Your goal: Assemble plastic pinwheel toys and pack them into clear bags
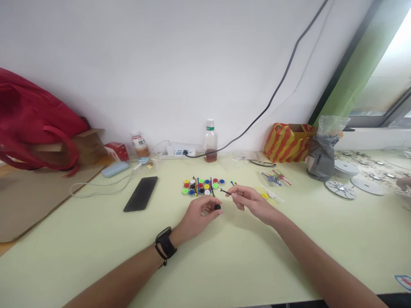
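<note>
Between thumb and fingers, my left hand [199,214] holds a small round black disc [217,207] just above the table. My right hand [247,199] pinches a thin black stick [225,192] with a small forked end that points left towards the disc; the two pieces are apart. Just beyond my hands lie rows of small coloured discs [201,185] in yellow, red, green, blue, white and black, with several thin coloured sticks [211,183] among them. Right of my right hand are a yellow piece [264,195] and a white piece [271,195] with thin strips.
A black phone [140,194] lies left. Along the wall stand a bottle [210,141], a power strip [178,150] and a striped bag [289,143]. A clear packet [275,177] of coloured sticks lies right, near white discs [340,189]. Another person's hand [403,184] shows at the right edge.
</note>
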Demonstrator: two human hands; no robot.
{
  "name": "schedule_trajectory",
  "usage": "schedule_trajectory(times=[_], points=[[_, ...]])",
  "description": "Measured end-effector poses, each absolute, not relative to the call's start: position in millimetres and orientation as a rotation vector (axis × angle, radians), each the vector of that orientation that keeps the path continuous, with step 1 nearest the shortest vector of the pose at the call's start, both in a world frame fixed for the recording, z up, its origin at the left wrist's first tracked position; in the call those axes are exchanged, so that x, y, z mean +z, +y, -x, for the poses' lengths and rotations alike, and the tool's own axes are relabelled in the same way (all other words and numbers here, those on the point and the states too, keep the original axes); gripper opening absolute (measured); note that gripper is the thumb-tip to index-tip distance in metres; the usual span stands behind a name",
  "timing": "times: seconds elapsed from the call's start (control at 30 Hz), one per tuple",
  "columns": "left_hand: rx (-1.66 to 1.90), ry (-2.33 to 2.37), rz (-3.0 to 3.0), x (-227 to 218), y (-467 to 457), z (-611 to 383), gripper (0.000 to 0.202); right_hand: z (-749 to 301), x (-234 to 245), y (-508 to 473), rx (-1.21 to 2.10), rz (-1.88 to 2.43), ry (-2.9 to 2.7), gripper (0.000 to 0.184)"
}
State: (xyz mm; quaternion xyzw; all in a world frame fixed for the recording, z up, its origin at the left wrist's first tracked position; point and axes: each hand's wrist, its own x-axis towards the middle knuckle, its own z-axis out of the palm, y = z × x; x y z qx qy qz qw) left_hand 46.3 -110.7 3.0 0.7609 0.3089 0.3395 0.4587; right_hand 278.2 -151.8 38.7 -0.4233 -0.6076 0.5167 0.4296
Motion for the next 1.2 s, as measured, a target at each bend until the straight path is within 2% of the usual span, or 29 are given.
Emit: schedule_trajectory(times=[0.13,0.3,0.57,0.73,1.03,1.2], points=[[0.92,0.792,-1.791,1,-106,-48,0.029,-270,35,-151,1.345,0.994,-1.457,0.032],[1.001,0.771,-1.796,3,-106,-46,0.032,-264,26,-148,1.181,1.078,-1.431,0.033],[0.972,0.716,-1.808,6,-111,-47,0.038,-260,27,-150,1.391,0.95,-1.246,0.032],[0.997,0.712,-1.842,8,-112,-48,0.04,-258,27,-152,1.339,0.99,-1.264,0.029],[0.996,0.709,-1.899,2,-110,-48,0.024,-257,20,-149,1.299,1.046,-1.275,0.026],[1.026,0.699,-1.938,3,-109,-47,0.022,-258,20,-149,1.195,1.107,-1.36,0.02]])
